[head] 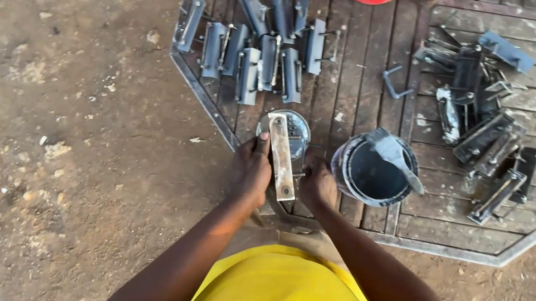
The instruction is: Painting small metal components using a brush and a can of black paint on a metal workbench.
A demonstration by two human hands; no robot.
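A long metal bracket (281, 156) lies between both hands on the counter (363, 101), over a round tin lid (296, 132). The left hand (249, 169) and right hand (317, 184) each close their grip on its edges, beside the paint can (373, 172).

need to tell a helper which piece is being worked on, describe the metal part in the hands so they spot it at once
On the slatted wooden pallet table, look at the near edge, just left of the round grey paint tin with a brush. The long flat rusty-tan metal bracket lies over a small round lid, held between the left hand and right hand. Unlike the grey-painted brackets behind, it is unpainted.
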